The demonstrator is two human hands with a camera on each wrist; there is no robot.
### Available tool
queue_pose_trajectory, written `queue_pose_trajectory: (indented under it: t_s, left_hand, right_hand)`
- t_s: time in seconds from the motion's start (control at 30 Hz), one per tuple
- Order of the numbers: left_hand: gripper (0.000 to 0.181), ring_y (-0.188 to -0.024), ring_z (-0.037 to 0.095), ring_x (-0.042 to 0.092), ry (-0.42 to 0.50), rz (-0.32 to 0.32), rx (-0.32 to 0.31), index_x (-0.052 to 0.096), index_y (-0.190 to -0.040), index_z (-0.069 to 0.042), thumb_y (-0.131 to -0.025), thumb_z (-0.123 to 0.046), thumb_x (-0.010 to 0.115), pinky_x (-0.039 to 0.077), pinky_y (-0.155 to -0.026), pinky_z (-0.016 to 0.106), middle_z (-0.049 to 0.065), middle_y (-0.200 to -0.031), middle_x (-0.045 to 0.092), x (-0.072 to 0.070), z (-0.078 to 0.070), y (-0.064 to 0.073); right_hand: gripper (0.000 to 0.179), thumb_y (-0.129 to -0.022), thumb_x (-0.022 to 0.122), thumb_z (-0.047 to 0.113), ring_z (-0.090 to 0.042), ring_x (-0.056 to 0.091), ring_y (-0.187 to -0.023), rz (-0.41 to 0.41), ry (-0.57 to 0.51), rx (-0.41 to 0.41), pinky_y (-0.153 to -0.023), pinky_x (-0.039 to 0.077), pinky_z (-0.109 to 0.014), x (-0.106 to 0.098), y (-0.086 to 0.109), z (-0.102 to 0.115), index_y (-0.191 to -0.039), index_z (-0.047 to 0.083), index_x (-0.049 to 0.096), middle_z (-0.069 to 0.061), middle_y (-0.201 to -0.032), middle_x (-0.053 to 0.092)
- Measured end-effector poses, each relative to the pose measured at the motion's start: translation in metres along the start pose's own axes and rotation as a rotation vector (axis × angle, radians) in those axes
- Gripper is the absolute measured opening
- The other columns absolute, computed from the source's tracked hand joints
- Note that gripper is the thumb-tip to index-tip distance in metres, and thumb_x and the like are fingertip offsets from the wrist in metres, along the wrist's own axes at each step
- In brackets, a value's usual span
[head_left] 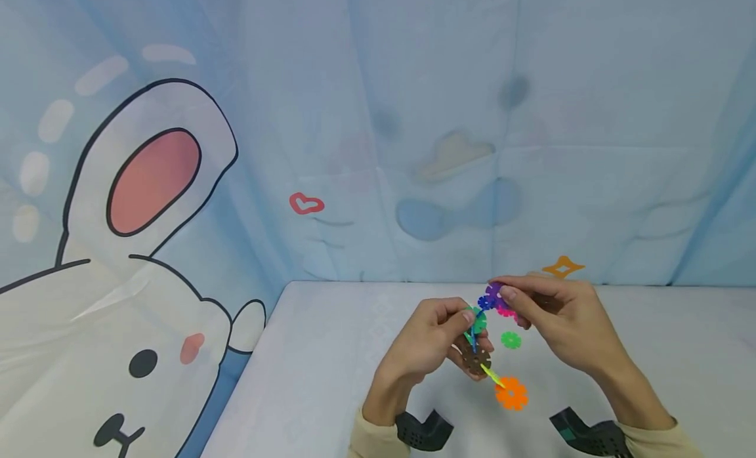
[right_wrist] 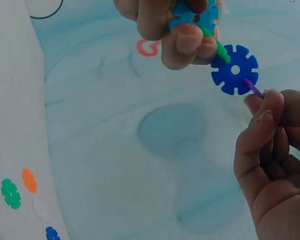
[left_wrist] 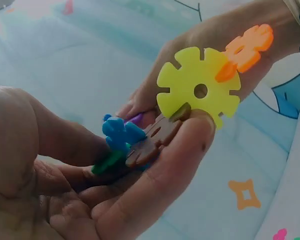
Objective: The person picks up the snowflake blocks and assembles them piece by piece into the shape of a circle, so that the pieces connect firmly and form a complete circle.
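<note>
A chain of notched plastic flower discs runs between both hands. My left hand (head_left: 434,340) grips its middle, by the green disc (head_left: 480,321), the light blue disc (left_wrist: 122,132) and the brown disc (head_left: 476,358). From the brown one hang a yellow disc (left_wrist: 200,90), edge-on in the head view, and an orange disc (head_left: 511,394) at the end. Beyond the green disc, a dark blue disc (right_wrist: 235,70) is slotted to a purple disc (head_left: 495,295). My right hand (head_left: 569,323) pinches that purple disc between thumb and fingers.
Below the right fingers, a pink disc (head_left: 506,312) and a loose light green disc (head_left: 511,340) show against the white table (head_left: 319,353). In the right wrist view, more discs lie at left, including a green disc (right_wrist: 11,194) and an orange disc (right_wrist: 29,180). A printed blue curtain (head_left: 378,117) stands behind.
</note>
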State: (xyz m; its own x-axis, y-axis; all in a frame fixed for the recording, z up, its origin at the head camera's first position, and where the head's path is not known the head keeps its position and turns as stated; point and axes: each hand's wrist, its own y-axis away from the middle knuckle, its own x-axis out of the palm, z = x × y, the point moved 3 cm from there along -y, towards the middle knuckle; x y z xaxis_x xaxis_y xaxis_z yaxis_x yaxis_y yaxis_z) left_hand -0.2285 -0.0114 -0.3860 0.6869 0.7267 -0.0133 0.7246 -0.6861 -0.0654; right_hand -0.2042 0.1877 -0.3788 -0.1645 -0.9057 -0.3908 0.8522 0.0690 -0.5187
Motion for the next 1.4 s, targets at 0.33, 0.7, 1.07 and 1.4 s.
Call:
queue_pose_trajectory:
  t_s: [0.33, 0.7, 1.07, 1.4]
  left_hand:
    - [0.025, -0.078, 0.052, 0.076, 0.014, 0.000, -0.037, 0.048, -0.133, -0.007, -0.109, -0.010, 0.041, 0.067, -0.066, 0.048, 0.043, -0.105, 0.070, 0.004, 0.000, -0.004]
    - [0.028, -0.078, 0.035, 0.081, 0.165, -0.169, -0.050, 0.046, -0.127, -0.010, -0.100, -0.005, 0.051, 0.067, -0.073, 0.047, 0.041, -0.110, 0.071, -0.007, 0.019, -0.014]
    - [0.030, -0.082, 0.028, 0.081, 0.247, -0.283, -0.078, 0.056, -0.127, -0.009, -0.098, -0.002, 0.052, 0.066, -0.081, 0.051, 0.032, -0.108, 0.076, -0.020, 0.032, -0.020]
    - [0.023, -0.071, 0.020, 0.078, 0.326, -0.244, -0.034, 0.058, -0.119, -0.011, -0.100, -0.016, 0.047, 0.067, -0.079, 0.049, 0.011, -0.091, 0.079, -0.023, 0.032, -0.020]
  right_hand:
    - [0.016, -0.100, 0.075, 0.011, -0.015, 0.063, -0.061, -0.116, -0.022, 0.116, -0.058, 0.056, -0.023, 0.008, -0.003, -0.004, -0.114, 0.005, 0.075, 0.004, -0.078, 0.071]
    - [0.025, -0.105, 0.069, 0.024, -0.014, 0.060, -0.059, -0.041, 0.182, 0.129, -0.052, 0.050, -0.024, 0.006, -0.005, -0.048, -0.125, 0.009, 0.076, 0.000, -0.079, 0.070]
    - [0.037, -0.090, 0.084, 0.020, -0.042, 0.065, -0.103, 0.417, 0.422, 0.332, -0.091, 0.056, -0.069, 0.039, 0.010, -0.124, -0.118, 0.001, 0.070, -0.021, -0.111, 0.069]
    - [0.046, -0.085, 0.089, 0.024, -0.049, 0.062, -0.107, 0.423, 0.513, 0.424, -0.097, 0.052, -0.072, 0.040, 0.015, -0.134, -0.114, -0.005, 0.068, -0.028, -0.115, 0.069]
